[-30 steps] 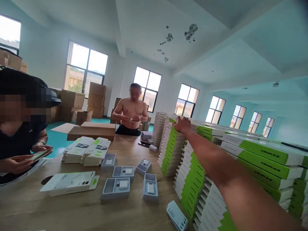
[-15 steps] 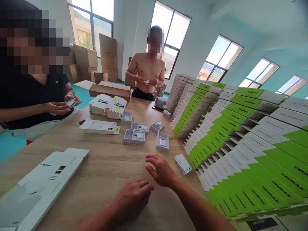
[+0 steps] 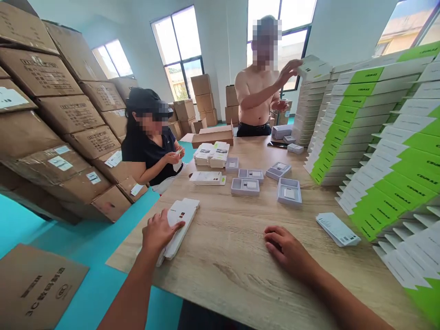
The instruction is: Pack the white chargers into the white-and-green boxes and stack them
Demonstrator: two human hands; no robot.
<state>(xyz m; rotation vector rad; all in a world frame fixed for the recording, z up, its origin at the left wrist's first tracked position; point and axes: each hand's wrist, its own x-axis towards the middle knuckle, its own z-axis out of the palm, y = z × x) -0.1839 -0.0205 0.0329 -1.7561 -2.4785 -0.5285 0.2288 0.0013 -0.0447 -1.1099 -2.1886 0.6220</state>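
My left hand (image 3: 156, 233) is on a small stack of flattened white boxes (image 3: 181, 229) near the table's left edge. Its thumb lies across the top box while the fingers bend over the left side. On the bare wood to the right rests my right hand (image 3: 285, 250), holding nothing, fingers loosely bent and thumb apart. Beyond it stand several pale trays, among them one with a white charger (image 3: 289, 192). A fanned pile of printed cards (image 3: 337, 229) lies to the right of that hand.
Tall stacks of green-and-white boxes (image 3: 364, 105) line the right side. One person (image 3: 256, 101) across the table holds a white box at a stack; another person (image 3: 154, 151) handles a small item at the left. Flat boxes (image 3: 210, 155) and a brown carton (image 3: 213, 136) occupy the far end.
The view has swung left. My left hand has moved from beside my right hand onto the flattened boxes. The person across has raised an arm to the box stack.
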